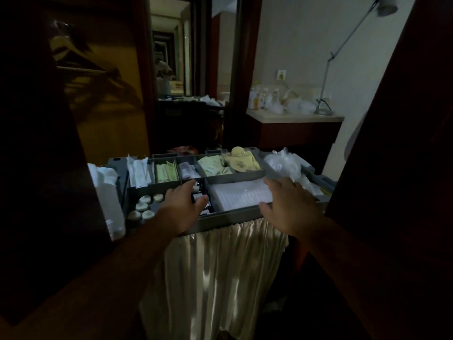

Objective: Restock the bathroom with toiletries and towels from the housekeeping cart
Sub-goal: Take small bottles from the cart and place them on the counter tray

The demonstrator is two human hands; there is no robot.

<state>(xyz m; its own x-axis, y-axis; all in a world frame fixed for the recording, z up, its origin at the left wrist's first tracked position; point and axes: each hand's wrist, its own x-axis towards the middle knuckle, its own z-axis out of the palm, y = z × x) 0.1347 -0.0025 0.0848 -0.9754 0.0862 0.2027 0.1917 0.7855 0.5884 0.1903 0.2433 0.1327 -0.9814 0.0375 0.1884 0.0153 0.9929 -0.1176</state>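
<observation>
The housekeeping cart stands in front of me, topped by a grey divided tray (228, 215) over a cream satin skirt (220, 278). The compartments hold green and yellow sachets (215, 164), white wrapped sticks (139, 171), small round white caps (144, 204), small dark bottles (199, 196) and a flat stack of white packets (241, 193). My left hand (182, 208) hovers over the dark bottles with fingers loosely spread, holding nothing. My right hand (288, 204) hovers open over the tray's near right corner, beside the white stack.
A clear plastic bottle (111, 207) hangs at the cart's left side and crumpled plastic bags (284, 164) lie at its right. Behind are a counter (294, 117) with bottles, a lamp arm (343, 52) and a mirrored doorway (169, 69). Dark wood panels close in on both sides.
</observation>
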